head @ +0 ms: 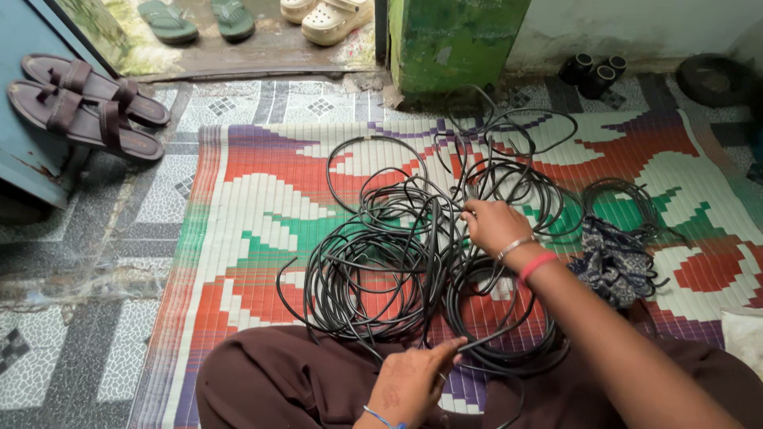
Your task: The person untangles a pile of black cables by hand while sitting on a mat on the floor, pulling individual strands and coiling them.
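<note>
Matt black rubbery cable; woven plastic mat.

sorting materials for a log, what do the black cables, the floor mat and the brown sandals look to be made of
Black cables: likely rubber or plastic sheathing, matte with a faint sheen; they bend in springy loops.
Floor mat: looks like woven plastic or reed strips, judging by the fine ribbed rows in flat colours.
Brown sandals: leather or imitation, smooth and slightly glossy; which one is unclear.

Grey-and-white patterned tile floor, partly covered by a woven plastic mat in red, green, white and purple. Rear: green-painted pillar and whitewashed wall (stained near its base). Even daylight.
</note>
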